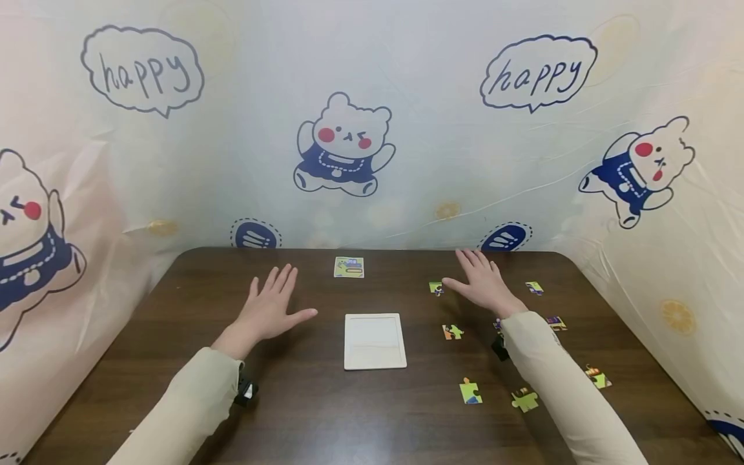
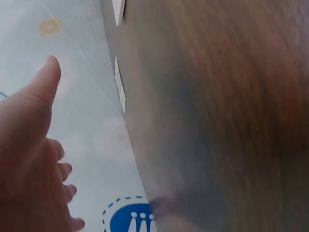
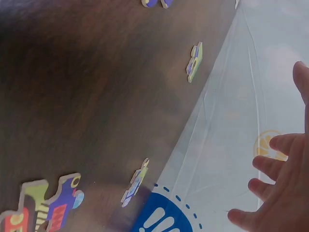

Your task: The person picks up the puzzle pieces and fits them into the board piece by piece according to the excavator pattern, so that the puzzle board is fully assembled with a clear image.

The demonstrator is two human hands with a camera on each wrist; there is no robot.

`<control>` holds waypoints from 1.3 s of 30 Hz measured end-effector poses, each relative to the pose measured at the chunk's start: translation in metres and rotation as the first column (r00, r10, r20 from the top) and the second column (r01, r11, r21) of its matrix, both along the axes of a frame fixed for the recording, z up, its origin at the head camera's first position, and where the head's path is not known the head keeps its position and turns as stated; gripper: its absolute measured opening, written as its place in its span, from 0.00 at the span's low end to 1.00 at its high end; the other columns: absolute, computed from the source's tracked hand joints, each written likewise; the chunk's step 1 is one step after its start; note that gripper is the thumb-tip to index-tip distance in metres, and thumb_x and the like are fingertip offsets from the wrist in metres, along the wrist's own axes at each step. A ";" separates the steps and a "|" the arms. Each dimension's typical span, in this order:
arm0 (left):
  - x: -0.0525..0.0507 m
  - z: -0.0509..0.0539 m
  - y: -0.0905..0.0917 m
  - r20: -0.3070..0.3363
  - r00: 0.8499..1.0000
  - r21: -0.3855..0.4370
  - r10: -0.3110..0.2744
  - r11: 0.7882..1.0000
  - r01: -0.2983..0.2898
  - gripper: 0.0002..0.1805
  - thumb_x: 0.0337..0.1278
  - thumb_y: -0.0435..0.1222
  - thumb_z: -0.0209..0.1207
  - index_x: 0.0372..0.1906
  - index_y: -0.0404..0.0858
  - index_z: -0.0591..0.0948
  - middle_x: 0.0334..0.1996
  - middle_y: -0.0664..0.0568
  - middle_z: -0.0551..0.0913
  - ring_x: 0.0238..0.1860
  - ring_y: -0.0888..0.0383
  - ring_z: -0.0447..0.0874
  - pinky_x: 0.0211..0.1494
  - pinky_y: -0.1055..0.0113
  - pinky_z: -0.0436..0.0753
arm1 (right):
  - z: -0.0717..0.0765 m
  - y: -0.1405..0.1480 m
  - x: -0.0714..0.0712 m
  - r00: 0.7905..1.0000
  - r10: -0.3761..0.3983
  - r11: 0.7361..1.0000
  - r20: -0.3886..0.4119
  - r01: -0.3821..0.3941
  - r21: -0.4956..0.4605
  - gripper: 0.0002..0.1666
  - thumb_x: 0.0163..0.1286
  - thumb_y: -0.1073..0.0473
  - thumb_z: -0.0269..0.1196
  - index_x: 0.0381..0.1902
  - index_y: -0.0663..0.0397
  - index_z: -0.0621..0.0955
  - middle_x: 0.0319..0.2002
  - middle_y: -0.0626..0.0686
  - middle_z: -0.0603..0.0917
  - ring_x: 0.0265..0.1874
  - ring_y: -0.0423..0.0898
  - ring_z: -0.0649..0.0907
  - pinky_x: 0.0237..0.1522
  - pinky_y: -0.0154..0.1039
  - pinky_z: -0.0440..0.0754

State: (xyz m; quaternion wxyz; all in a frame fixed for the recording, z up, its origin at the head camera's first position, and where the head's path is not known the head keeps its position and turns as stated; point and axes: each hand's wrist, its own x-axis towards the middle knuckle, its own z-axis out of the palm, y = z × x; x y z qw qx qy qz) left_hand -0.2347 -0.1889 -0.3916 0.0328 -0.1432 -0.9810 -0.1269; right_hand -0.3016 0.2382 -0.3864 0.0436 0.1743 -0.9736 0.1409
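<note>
My left hand [image 1: 268, 312] hovers over the table left of a white square frame [image 1: 374, 341], fingers straight and holding nothing. In the left wrist view the same hand [image 2: 31, 154] has its thumb and fingers spread. My right hand [image 1: 484, 284], empty with fingers extended, is above the table beside a small green puzzle piece [image 1: 436, 289]. The right wrist view shows this hand [image 3: 285, 179] at the right edge. An orange-and-green piece [image 1: 452, 332] lies between the frame and my right sleeve, which partly hides another piece.
A small picture card [image 1: 349, 267] lies near the table's far edge. More puzzle pieces are scattered on the right, among them a green one [image 1: 526, 400], one with blue [image 1: 471, 391] and one at the far right [image 1: 599, 377]. A printed curtain [image 1: 418, 161] surrounds the brown table [image 1: 302, 413].
</note>
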 end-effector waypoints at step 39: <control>0.017 -0.024 0.064 0.329 0.891 0.048 -0.311 0.948 0.313 0.55 0.44 0.60 0.62 0.70 0.31 0.54 0.70 0.42 0.51 0.69 0.46 0.46 0.66 0.46 0.50 | -0.030 -0.014 -0.035 0.963 0.044 0.992 0.267 -0.010 -0.128 0.23 0.61 0.61 0.64 0.53 0.67 0.77 0.47 0.63 0.79 0.45 0.56 0.78 0.48 0.52 0.74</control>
